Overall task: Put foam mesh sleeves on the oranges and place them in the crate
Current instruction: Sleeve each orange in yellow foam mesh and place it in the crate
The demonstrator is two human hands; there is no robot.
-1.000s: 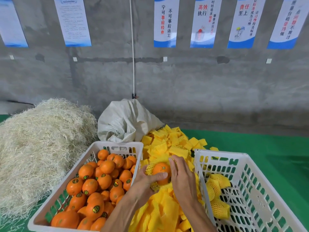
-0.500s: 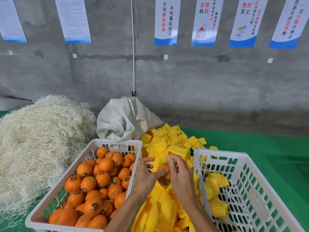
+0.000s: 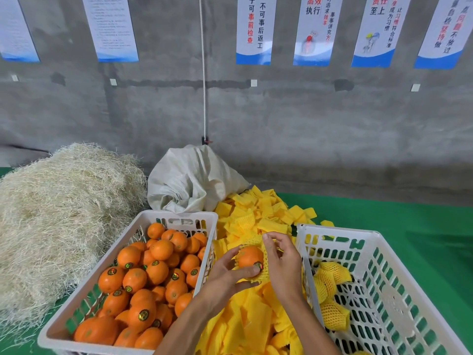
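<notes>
An orange (image 3: 249, 256) with a round sticker sits partly inside a yellow foam mesh sleeve (image 3: 262, 274), held between both hands over the sleeve pile. My left hand (image 3: 226, 279) grips the orange from the left and below, thumb near the sticker. My right hand (image 3: 282, 262) pinches the sleeve's right edge, fingers curled over its top. A white crate (image 3: 176, 216) on the left is full of bare oranges (image 3: 143, 280). The white crate (image 3: 337, 233) on the right holds a few sleeved oranges (image 3: 330, 278).
A pile of loose yellow sleeves (image 3: 258, 213) lies between the crates on green matting (image 3: 409, 226). A mound of pale wood wool (image 3: 58, 213) fills the left. A white sack (image 3: 192, 180) leans against the concrete wall behind.
The orange has turned and shows more of its top above the sleeve. My left thumb has shifted to the sticker side, and my right fingers have moved over the sleeve's upper right edge.
</notes>
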